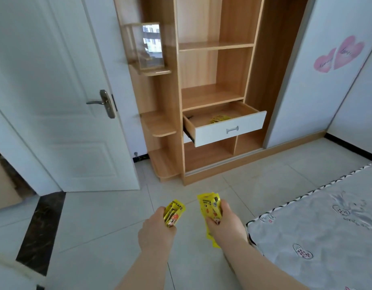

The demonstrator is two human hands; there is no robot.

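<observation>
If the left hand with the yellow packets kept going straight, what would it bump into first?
The left hand would probably meet the wooden cabinet, near its open drawer; only floor lies between, but depth is unclear.

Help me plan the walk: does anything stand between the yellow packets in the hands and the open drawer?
Nothing visible does. The left hand and right hand each hold yellow packets over bare floor tiles that run to the open drawer. The mattress lies off to the right, the door to the left.
</observation>
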